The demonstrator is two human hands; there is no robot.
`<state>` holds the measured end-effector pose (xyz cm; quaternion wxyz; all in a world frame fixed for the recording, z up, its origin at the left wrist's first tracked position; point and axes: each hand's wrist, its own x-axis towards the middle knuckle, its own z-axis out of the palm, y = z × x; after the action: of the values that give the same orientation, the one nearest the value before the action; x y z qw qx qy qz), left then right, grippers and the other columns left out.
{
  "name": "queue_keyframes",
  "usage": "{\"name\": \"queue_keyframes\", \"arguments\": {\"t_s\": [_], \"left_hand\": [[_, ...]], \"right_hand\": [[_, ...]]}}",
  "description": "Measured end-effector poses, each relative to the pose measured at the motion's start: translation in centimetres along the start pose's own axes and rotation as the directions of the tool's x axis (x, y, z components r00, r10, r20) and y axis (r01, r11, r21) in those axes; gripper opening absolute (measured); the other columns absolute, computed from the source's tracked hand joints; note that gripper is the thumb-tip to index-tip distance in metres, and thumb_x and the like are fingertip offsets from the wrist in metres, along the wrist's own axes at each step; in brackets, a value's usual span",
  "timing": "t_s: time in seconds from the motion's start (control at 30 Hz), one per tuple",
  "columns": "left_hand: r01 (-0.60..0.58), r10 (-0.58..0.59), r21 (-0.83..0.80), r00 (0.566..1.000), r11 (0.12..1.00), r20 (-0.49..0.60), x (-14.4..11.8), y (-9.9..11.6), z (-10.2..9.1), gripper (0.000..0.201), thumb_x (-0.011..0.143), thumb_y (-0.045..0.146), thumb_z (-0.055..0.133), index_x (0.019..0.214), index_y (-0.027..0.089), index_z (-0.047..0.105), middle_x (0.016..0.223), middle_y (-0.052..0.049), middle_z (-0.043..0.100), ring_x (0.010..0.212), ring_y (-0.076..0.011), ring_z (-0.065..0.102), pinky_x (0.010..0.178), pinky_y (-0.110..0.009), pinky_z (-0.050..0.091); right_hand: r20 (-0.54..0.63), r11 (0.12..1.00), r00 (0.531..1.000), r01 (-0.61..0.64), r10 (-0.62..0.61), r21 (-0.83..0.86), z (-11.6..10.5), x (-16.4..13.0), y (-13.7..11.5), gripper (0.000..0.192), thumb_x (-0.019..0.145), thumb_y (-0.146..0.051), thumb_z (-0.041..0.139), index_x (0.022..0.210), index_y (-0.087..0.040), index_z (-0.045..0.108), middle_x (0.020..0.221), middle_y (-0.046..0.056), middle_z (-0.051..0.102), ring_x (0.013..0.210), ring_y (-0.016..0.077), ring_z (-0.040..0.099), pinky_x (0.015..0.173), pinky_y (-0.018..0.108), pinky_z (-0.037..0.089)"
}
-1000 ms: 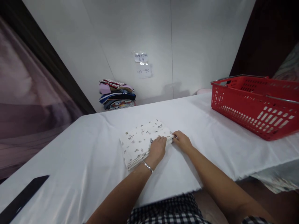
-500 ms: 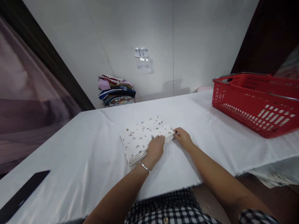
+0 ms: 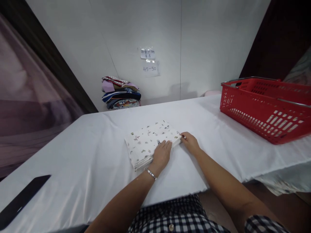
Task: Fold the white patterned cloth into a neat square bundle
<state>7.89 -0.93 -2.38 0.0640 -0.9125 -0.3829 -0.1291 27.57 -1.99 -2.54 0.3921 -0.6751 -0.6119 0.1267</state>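
Note:
A folded white cloth (image 3: 148, 139) with a small scattered print lies in several layers on the white-covered table. My left hand (image 3: 162, 154) rests flat on its near edge, fingers stretched over the top layer and a silver bracelet at the wrist. At the cloth's right corner, my right hand (image 3: 190, 142) pinches the folded edge between thumb and fingers. Part of the near edge is hidden under my left hand.
A red plastic basket (image 3: 252, 116) with metal handles stands at the right of the table (image 3: 102, 149). Folded fabrics (image 3: 121, 94) are piled by the wall. A dark flat object (image 3: 24, 200) lies at the front left. Two paper signs (image 3: 149, 68) hang on the wall.

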Motion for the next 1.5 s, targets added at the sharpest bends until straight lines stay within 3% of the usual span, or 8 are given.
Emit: {"name": "queue_keyframes", "arguments": {"t_s": [0.33, 0.47, 0.57, 0.67, 1.03, 1.17, 1.3, 1.5], "left_hand": [[-0.011, 0.01, -0.011, 0.998, 1.0, -0.064, -0.1, 0.1, 0.6, 0.04, 0.086, 0.006, 0.041, 0.124, 0.017, 0.049, 0.126, -0.01, 0.055, 0.121, -0.0236, 0.046, 0.095, -0.04, 0.042], [-0.025, 0.021, -0.042, 0.995, 0.999, -0.099, -0.2, 0.1, 0.5, 0.038, 0.086, 0.006, 0.041, 0.122, 0.016, 0.05, 0.124, -0.01, 0.056, 0.12, -0.0241, 0.047, 0.095, -0.042, 0.042], [-0.031, 0.022, -0.07, 0.992, 0.997, -0.128, -0.2, 0.2, 0.5, 0.036, 0.087, 0.006, 0.039, 0.12, 0.015, 0.051, 0.123, -0.01, 0.057, 0.119, -0.0251, 0.048, 0.095, -0.041, 0.042], [-0.031, 0.021, -0.073, 0.991, 0.997, -0.131, -0.3, 0.3, 0.3, 0.034, 0.089, 0.008, 0.038, 0.119, 0.014, 0.052, 0.123, -0.01, 0.057, 0.119, -0.0256, 0.048, 0.095, -0.04, 0.041], [-0.06, 0.037, -0.145, 0.988, 0.988, -0.152, -6.6, -1.5, -2.5, 0.037, 0.088, 0.007, 0.037, 0.122, 0.014, 0.051, 0.128, -0.01, 0.054, 0.121, -0.0215, 0.046, 0.103, -0.039, 0.036], [0.03, -0.075, -0.194, 0.97, 0.981, -0.229, -10.8, -3.9, -4.6, 0.035, 0.086, 0.009, 0.041, 0.116, 0.018, 0.056, 0.119, -0.007, 0.061, 0.112, -0.0217, 0.054, 0.096, -0.041, 0.043], [0.222, -0.322, -0.302, 0.885, 0.927, -0.337, -14.2, -6.9, -5.8, 0.027, 0.085, 0.019, 0.048, 0.11, 0.019, 0.058, 0.111, -0.008, 0.064, 0.105, -0.0203, 0.057, 0.092, -0.039, 0.046], [0.479, -0.647, -0.63, 0.761, 0.611, -0.05, -15.1, -7.7, -5.9, 0.019, 0.082, 0.029, 0.052, 0.096, 0.021, 0.061, 0.09, -0.001, 0.066, 0.068, -0.012, 0.06, 0.063, -0.025, 0.05]], "right_hand": [[0.012, 1.0, 1.0, -0.003, 0.003, 0.031, 0.2, -0.1, 1.0, 0.024, 0.077, -0.024, 0.049, 0.097, -0.023, 0.063, 0.091, 0.002, 0.064, 0.074, 0.0158, 0.057, 0.07, 0.03, 0.046], [-0.131, 0.977, 0.969, 0.201, -0.209, -0.076, 0.2, -1.0, 0.4, 0.036, 0.079, -0.019, 0.044, 0.113, -0.021, 0.058, 0.117, 0.007, 0.059, 0.106, 0.0212, 0.054, 0.09, 0.039, 0.045], [0.001, 0.884, 0.906, 0.414, -0.424, -0.216, 0.5, -1.9, -0.4, 0.045, 0.081, -0.014, 0.041, 0.125, -0.02, 0.051, 0.132, 0.008, 0.05, 0.126, 0.0234, 0.04, 0.101, 0.043, 0.038], [0.182, 0.83, 0.869, 0.494, -0.46, -0.258, 0.9, -2.5, -0.3, 0.047, 0.084, -0.015, 0.04, 0.13, -0.018, 0.045, 0.137, 0.011, 0.045, 0.13, 0.025, 0.035, 0.1, 0.045, 0.04], [0.249, 0.799, 0.846, 0.53, -0.472, -0.284, 1.3, -2.2, 2.0, 0.049, 0.086, -0.02, 0.04, 0.135, -0.02, 0.04, 0.139, 0.009, 0.042, 0.132, 0.0246, 0.033, 0.101, 0.046, 0.04], [0.202, 0.802, 0.862, 0.507, -0.465, -0.315, 0.9, -2.7, 1.1, 0.05, 0.087, -0.02, 0.038, 0.137, -0.022, 0.037, 0.139, 0.009, 0.042, 0.131, 0.0259, 0.034, 0.101, 0.05, 0.036], [0.126, 0.794, 0.833, 0.553, -0.539, -0.254, 1.4, -3.2, -2.2, 0.046, 0.089, -0.024, 0.038, 0.134, -0.023, 0.04, 0.136, 0.007, 0.047, 0.132, 0.0255, 0.033, 0.104, 0.052, 0.028], [0.246, 0.695, 0.672, 0.719, -0.699, 0.014, 4.5, -3.7, -10.0, 0.027, 0.09, -0.025, 0.043, 0.113, -0.024, 0.058, 0.113, 0.006, 0.064, 0.116, 0.0236, 0.05, 0.1, 0.05, 0.032]]}}
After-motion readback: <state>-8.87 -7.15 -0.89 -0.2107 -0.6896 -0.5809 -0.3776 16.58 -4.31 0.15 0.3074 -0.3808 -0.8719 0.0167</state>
